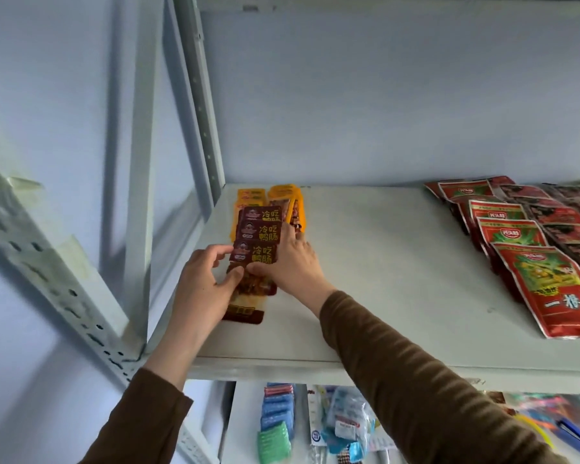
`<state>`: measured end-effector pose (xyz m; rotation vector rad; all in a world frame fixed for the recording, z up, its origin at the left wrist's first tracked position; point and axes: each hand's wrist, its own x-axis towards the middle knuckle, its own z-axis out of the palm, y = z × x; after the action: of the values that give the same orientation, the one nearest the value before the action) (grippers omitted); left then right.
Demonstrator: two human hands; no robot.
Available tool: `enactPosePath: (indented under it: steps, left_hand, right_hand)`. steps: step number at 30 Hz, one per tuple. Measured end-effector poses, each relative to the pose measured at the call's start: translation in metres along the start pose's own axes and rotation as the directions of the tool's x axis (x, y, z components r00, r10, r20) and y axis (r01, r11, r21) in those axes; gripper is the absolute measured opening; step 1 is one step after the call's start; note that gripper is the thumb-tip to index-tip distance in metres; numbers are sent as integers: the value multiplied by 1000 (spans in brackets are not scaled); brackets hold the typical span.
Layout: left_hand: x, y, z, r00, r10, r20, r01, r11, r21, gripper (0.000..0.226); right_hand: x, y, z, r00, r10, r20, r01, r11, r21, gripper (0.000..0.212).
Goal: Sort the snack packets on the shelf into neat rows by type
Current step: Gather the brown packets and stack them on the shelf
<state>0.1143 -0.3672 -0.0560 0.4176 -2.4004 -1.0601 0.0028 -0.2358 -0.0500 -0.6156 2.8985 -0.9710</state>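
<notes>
**Squaring up the dark packets, lower centre-left of the shelf**

Nearest you, low and left of centre in the frame, your left hand [203, 283] has its thumb and curled fingers pinching the near edge of the front dark brown, flat foil snack packet with yellow lettering [255, 253]. Just right of it, your right hand [290, 262] lies with fingers straight along the packets' right edge, thumb under the lower corner, pressing rather than gripping.

These packets look light, thin and glossy, so expect them to slide over one another. Hold by the sealed edges, not the soft middle.

Further back, the overlapped brown row [258, 226] runs to the orange-yellow packets [283, 195] near the wall. At right, well apart, red printed pouches [549, 289] lie on the white shelf board [382, 262].
</notes>
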Motion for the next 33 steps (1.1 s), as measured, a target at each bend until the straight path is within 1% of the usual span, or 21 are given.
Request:
enactPosePath:
  steps: [2, 5, 8, 10, 12, 14, 15, 17, 19, 20, 21, 22, 23, 24, 25, 26, 27, 28, 30, 33]
  left_hand:
    - [5, -3, 2, 1000, -24, 15, 24, 1000, -13, 41]
    - [13, -4, 6, 995, -91, 38, 93, 994, -51, 52]
    - [22, -4, 9, 986, -140, 92, 143, 989, -26, 63]
    - [29, -5, 13, 981, -151, 122, 145, 988, 57, 66]
    - [32, -7, 15, 981, -152, 120, 137, 983, 123, 67]
    - [34, -6, 17, 987, -137, 88, 128, 987, 99, 68]
    - [34, -5, 18, 991, -118, 66, 114, 991, 71, 67]
    - [35, -3, 21, 998, -60, 25, 60, 998, 12, 61]
    - [34, 3, 23, 1000, -15, -6, 14, 997, -73, 56]
    - [33, 7, 23, 1000, -19, -9, 17, 988, -155, 57]
    - [32, 13, 22, 999, -44, 4, 43, 960, -276, 58]
    - [32, 19, 21, 996, -79, 40, 89, 900, -426, 61]
    - [32, 24, 20, 989, -109, 99, 146, 809, -569, 64]
    - [32, 30, 18, 978, -123, 166, 204, 713, -671, 64]
    - [32, 36, 18, 968, -121, 222, 247, 639, -728, 58]
    - [32, 42, 19, 962, -112, 250, 266, 593, -760, 48]
    - [32, 49, 20, 963, -108, 249, 265, 566, -780, 40]
    - [31, 54, 21, 967, -112, 229, 252, 552, -795, 34]
    - [30, 60, 25, 973, -118, 199, 231, 547, -805, 31]
    - [30, 66, 26, 971, -135, 196, 237, 512, -825, 32]
  right_hand:
    - [7, 3, -1, 999, 34, 32, -36, 998, 58, 106]
    - [16, 10, -7, 988, 105, 109, -124, 973, 192, 80]
    - [21, 12, -11, 984, 92, 154, -125, 967, 221, 56]
    - [21, 12, -11, 986, 83, 148, -121, 956, 268, 49]
    - [19, 13, -10, 991, 60, 118, -94, 945, 312, 45]
    - [15, 13, -9, 997, 26, 79, -55, 916, 398, 36]
    - [13, 13, -10, 998, 14, 68, -44, 881, 470, 32]
    - [8, 13, -11, 998, 6, 67, -48, 765, 642, 27]
    - [5, 13, -15, 997, -1, 72, -55, 641, 766, 28]
    - [4, 13, -18, 997, -16, 74, -51, 583, 811, 30]
    - [2, 13, -22, 996, -37, 78, -47, 522, 852, 32]
    - [2, 12, -26, 995, -65, 82, -43, 464, 885, 34]
    - [1, 12, -30, 992, -98, 83, -35, 417, 908, 36]
    - [0, 11, -34, 988, -129, 80, -23, 388, 921, 36]
    - [0, 10, -37, 986, -152, 73, -10, 381, 924, 36]
    - [0, 8, -39, 984, -165, 66, 4, 392, 920, 34]
    - [-1, 6, -41, 984, -168, 56, 19, 413, 910, 31]
    - [-2, 4, -44, 986, -164, 38, 38, 438, 898, 27]
    - [-2, 2, -48, 989, -149, -23, 96, 508, 856, 21]
    - [-1, 3, -53, 982, -149, -119, 187, 645, 740, 22]
